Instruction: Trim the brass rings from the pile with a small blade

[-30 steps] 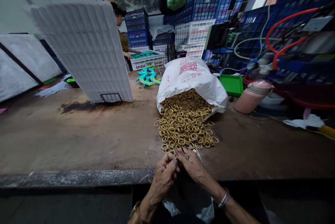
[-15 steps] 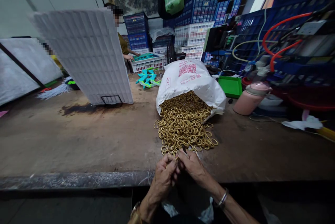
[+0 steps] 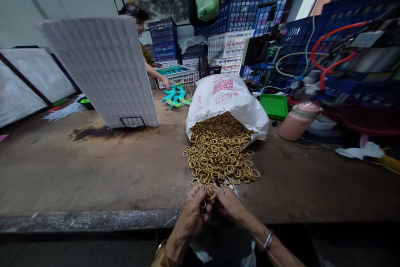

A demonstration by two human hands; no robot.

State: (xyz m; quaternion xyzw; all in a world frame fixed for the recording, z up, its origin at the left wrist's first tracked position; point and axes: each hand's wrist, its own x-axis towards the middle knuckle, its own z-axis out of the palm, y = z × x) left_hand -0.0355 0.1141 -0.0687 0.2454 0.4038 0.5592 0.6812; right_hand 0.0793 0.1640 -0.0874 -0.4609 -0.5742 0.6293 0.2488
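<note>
Now brings into plain view a gold ring (image 3: 211, 194), mostly hidden among the fingertips half a second ago. Pinches it between thumb and fingers of the left hand (image 3: 193, 206), with a second ring (image 3: 203, 205) showing at about seven o'clock from the first. At the left hand's three o'clock, closes the right hand (image 3: 229, 203) around a slim dark tool (image 3: 217, 180), tip toward eleven. Cannot tell the right fingertips' exact contact with the ring. Suggests, as a judgement, a shift within the grip, with ring work still under way. From the hands, at twelve o'clock, shows a heap of gold rings (image 3: 218, 150) spilling from a white sack (image 3: 208, 103) onto the brown table (image 3: 109, 175). Farther off, at eleven, shows a co-worker's hand (image 3: 166, 82), moved from a white crate (image 3: 184, 78) to turquoise pieces (image 3: 175, 94).
</note>
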